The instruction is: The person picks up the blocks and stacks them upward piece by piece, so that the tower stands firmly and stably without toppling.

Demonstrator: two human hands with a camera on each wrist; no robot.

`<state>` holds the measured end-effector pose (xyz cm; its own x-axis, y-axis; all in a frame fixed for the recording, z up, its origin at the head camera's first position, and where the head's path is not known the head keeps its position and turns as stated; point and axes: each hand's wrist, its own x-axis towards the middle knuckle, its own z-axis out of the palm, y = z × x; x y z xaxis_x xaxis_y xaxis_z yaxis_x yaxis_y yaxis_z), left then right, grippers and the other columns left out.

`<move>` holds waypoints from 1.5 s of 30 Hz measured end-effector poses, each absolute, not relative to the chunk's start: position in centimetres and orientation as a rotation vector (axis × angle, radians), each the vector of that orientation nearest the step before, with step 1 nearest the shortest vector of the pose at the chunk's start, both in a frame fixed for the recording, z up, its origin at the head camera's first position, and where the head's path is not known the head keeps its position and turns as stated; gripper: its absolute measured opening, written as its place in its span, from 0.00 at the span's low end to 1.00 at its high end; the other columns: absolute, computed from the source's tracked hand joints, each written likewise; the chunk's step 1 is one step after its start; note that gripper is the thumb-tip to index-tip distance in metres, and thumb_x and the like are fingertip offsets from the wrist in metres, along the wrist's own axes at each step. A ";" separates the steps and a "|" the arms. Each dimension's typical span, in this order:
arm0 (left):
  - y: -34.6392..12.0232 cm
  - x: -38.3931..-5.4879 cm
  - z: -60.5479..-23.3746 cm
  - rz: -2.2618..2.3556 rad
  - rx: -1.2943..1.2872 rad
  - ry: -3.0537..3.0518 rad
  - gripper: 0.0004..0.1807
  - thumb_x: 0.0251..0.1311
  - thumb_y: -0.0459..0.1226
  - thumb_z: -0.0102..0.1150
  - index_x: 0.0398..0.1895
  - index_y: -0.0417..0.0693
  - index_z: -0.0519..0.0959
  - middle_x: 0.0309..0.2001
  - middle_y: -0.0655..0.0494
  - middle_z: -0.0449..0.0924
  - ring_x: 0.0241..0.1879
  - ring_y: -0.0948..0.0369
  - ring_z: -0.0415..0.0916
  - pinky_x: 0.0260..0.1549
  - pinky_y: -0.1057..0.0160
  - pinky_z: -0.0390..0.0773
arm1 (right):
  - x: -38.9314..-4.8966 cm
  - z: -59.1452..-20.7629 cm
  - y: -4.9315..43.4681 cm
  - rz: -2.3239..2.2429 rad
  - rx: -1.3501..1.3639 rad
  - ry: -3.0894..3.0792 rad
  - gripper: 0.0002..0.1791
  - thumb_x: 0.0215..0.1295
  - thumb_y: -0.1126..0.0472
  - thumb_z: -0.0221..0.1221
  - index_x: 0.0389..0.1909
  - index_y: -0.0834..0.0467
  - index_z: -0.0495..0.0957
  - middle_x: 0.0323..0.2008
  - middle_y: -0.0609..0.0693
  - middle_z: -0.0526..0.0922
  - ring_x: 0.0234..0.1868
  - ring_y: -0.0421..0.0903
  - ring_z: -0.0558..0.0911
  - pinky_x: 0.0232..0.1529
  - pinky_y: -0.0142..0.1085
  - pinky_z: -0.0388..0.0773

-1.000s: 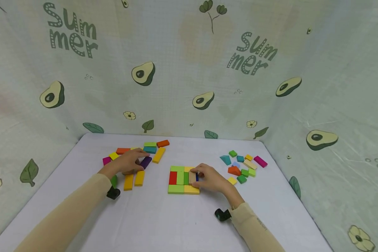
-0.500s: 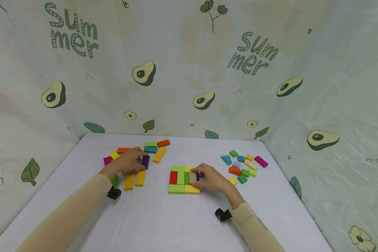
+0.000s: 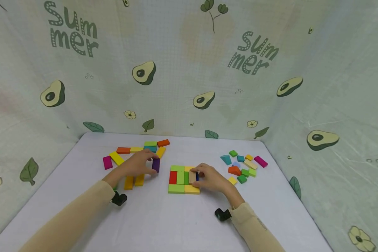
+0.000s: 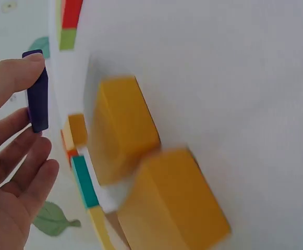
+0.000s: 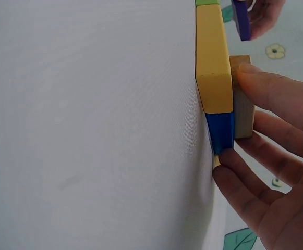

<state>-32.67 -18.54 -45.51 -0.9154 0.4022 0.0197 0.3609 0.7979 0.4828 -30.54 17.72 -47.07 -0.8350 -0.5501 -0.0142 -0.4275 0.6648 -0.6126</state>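
In the head view my left hand pinches a dark purple block between thumb and fingers, and the left wrist view shows this block held up off the table. My right hand grips a plain wooden block on top of a flat arrangement of coloured blocks. That arrangement has green, yellow and red pieces. A blue block lies at its right side; in the right wrist view my fingertips touch it, below the wooden block.
Left of the arrangement lie loose blocks, among them yellow blocks, an orange block and a magenta block. Smaller blocks, such as a red-orange block, are scattered at the right. A printed cloth hangs behind the table.
My left hand has moved right, carrying the purple block from among the loose blocks toward the arrangement; the block now stands more upright. My right hand stays in place on the wooden block.
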 end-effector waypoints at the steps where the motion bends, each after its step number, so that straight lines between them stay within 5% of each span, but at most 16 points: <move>1: -18.1 -32.5 -45.5 0.761 0.629 2.886 0.33 0.58 0.50 0.80 0.65 0.55 0.81 0.62 0.52 0.79 0.61 0.52 0.77 0.59 0.46 0.83 | -30.5 -47.1 17.7 -0.914 -0.797 2.679 0.29 0.69 0.50 0.72 0.69 0.52 0.80 0.55 0.46 0.79 0.53 0.48 0.77 0.55 0.43 0.80; 17: -11.3 -30.9 -46.4 0.773 0.833 2.839 0.31 0.59 0.50 0.79 0.65 0.52 0.83 0.56 0.57 0.83 0.57 0.55 0.76 0.62 0.52 0.79 | -30.6 -46.9 17.5 -0.895 -0.809 2.678 0.28 0.69 0.51 0.72 0.69 0.51 0.80 0.56 0.46 0.79 0.54 0.48 0.78 0.58 0.46 0.80; 30: -10.1 -30.7 -47.0 0.672 0.848 2.865 0.32 0.59 0.52 0.78 0.64 0.50 0.83 0.57 0.54 0.82 0.51 0.58 0.73 0.54 0.56 0.80 | -30.6 -46.8 17.6 -0.872 -0.822 2.690 0.28 0.70 0.51 0.72 0.68 0.51 0.80 0.57 0.46 0.80 0.54 0.48 0.79 0.57 0.45 0.80; 45: -10.0 -30.8 -47.3 0.611 0.804 2.887 0.33 0.61 0.53 0.77 0.67 0.52 0.81 0.60 0.54 0.81 0.55 0.57 0.74 0.61 0.54 0.79 | -30.7 -46.8 17.5 -0.878 -0.807 2.691 0.28 0.70 0.50 0.71 0.69 0.50 0.80 0.57 0.46 0.80 0.54 0.47 0.78 0.58 0.46 0.81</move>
